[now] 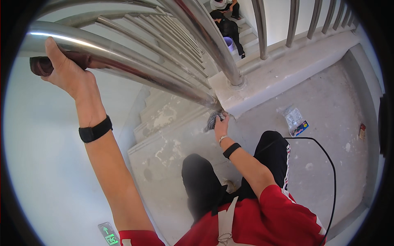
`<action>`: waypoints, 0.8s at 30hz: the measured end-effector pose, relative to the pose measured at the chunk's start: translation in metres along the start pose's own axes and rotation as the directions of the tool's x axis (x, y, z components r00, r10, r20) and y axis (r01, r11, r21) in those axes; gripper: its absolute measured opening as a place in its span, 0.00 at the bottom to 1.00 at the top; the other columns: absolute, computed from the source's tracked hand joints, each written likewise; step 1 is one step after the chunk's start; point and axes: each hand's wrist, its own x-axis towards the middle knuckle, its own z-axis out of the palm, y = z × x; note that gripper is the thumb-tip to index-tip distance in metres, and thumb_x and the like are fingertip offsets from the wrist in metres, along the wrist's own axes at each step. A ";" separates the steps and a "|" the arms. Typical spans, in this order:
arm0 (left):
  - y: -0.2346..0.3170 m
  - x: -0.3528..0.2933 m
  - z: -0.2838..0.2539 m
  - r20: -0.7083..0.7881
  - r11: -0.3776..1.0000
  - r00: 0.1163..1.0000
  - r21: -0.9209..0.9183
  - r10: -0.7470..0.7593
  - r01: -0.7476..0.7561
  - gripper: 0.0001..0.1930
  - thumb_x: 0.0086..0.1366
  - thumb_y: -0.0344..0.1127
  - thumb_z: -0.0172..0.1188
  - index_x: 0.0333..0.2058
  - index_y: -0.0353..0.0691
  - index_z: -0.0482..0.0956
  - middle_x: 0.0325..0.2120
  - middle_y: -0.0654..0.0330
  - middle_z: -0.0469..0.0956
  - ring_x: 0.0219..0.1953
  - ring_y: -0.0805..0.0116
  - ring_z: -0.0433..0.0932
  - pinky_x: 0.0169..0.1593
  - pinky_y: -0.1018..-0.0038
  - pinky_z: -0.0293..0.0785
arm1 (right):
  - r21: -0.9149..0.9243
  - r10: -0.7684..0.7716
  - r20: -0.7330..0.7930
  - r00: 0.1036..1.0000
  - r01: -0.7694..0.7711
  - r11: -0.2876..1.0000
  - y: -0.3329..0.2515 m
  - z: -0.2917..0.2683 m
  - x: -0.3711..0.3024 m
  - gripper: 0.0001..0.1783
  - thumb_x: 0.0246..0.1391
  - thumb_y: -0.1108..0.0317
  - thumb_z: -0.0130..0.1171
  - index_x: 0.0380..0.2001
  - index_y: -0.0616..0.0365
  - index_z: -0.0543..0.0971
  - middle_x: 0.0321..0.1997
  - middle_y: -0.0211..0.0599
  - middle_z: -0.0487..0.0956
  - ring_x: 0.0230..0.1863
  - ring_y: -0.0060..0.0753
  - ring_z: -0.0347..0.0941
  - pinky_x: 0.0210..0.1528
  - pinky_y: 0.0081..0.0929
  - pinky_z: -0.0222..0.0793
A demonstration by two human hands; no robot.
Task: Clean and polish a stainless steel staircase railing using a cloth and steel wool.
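A thick shiny metal post [143, 73] runs from the upper left down to the corner of the landing. High on it, my left hand [69, 76] is closed round a dark brown cloth [41, 66] pressed to the metal, thumb laid along the post. The fingers behind the post are hidden. Down at the post's foot, my right hand [222, 124] grips a grey steel wool pad [211, 121] against the base, beside the white curb [262, 88].
Metal balusters [293, 22] stand along the curb. A torn clear packet [293, 119] and a small red-brown piece [362, 131] lie on the landing. A black cable [333, 172] curves at my right. Below, a person in black [230, 30] sits on the stairs by a purple bucket [229, 43].
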 end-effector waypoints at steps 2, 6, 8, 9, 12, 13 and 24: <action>0.000 0.001 -0.007 0.010 1.000 1.000 0.011 0.008 -0.008 0.33 0.49 0.46 0.66 0.47 0.39 0.58 0.42 0.59 0.68 0.45 0.68 0.68 0.48 0.73 0.70 | 0.295 0.310 0.050 0.949 -0.311 0.904 -0.017 0.018 -0.013 0.18 0.55 0.69 0.47 0.49 0.56 0.62 0.50 0.47 0.66 0.46 0.41 0.65 0.48 0.34 0.63; -0.002 -0.004 0.007 0.014 0.999 1.000 -0.032 0.025 -0.025 0.30 0.49 0.45 0.65 0.46 0.38 0.60 0.42 0.59 0.68 0.45 0.68 0.68 0.48 0.72 0.70 | 0.576 0.272 0.004 0.962 -0.225 0.786 -0.026 0.064 0.024 0.15 0.57 0.62 0.45 0.48 0.48 0.61 0.48 0.37 0.67 0.44 0.34 0.67 0.42 0.33 0.66; -0.004 -0.003 0.008 0.020 0.999 1.000 -0.038 0.019 -0.019 0.30 0.50 0.44 0.65 0.45 0.38 0.61 0.42 0.59 0.68 0.45 0.68 0.69 0.48 0.72 0.70 | 0.555 0.260 -0.074 0.963 -0.177 0.813 0.004 0.078 0.045 0.16 0.57 0.57 0.45 0.48 0.41 0.60 0.49 0.32 0.66 0.44 0.33 0.67 0.37 0.34 0.68; -0.001 0.002 0.000 0.038 1.000 0.999 -0.023 0.008 -0.007 0.30 0.50 0.44 0.65 0.46 0.38 0.60 0.42 0.60 0.68 0.45 0.68 0.69 0.48 0.73 0.69 | 0.582 0.316 -0.049 0.948 -0.230 0.780 0.014 0.083 0.043 0.16 0.57 0.57 0.45 0.47 0.41 0.61 0.48 0.32 0.68 0.43 0.33 0.68 0.36 0.34 0.69; -0.005 0.001 0.000 0.045 0.999 0.999 -0.042 0.012 -0.010 0.31 0.50 0.44 0.65 0.47 0.38 0.59 0.42 0.60 0.68 0.45 0.68 0.68 0.49 0.73 0.69 | 0.662 0.444 -0.019 0.896 -0.321 0.677 0.026 0.064 0.062 0.16 0.54 0.57 0.47 0.46 0.42 0.63 0.43 0.30 0.71 0.39 0.34 0.70 0.33 0.34 0.69; -0.006 0.000 0.005 0.039 0.998 0.999 -0.063 0.033 -0.031 0.33 0.50 0.44 0.66 0.48 0.38 0.58 0.42 0.60 0.67 0.45 0.68 0.68 0.49 0.74 0.68 | 0.690 0.476 -0.008 0.879 -0.340 0.640 0.021 0.063 0.070 0.16 0.54 0.57 0.47 0.45 0.42 0.63 0.42 0.30 0.72 0.38 0.34 0.70 0.32 0.34 0.69; -0.004 -0.001 0.000 0.013 0.995 1.000 -0.094 0.025 -0.024 0.29 0.51 0.45 0.65 0.45 0.41 0.60 0.40 0.62 0.68 0.43 0.71 0.68 0.42 0.75 0.68 | 0.808 0.677 0.199 0.709 -0.509 0.296 -0.050 0.064 0.051 0.13 0.57 0.59 0.39 0.41 0.50 0.67 0.37 0.36 0.74 0.35 0.38 0.71 0.29 0.34 0.70</action>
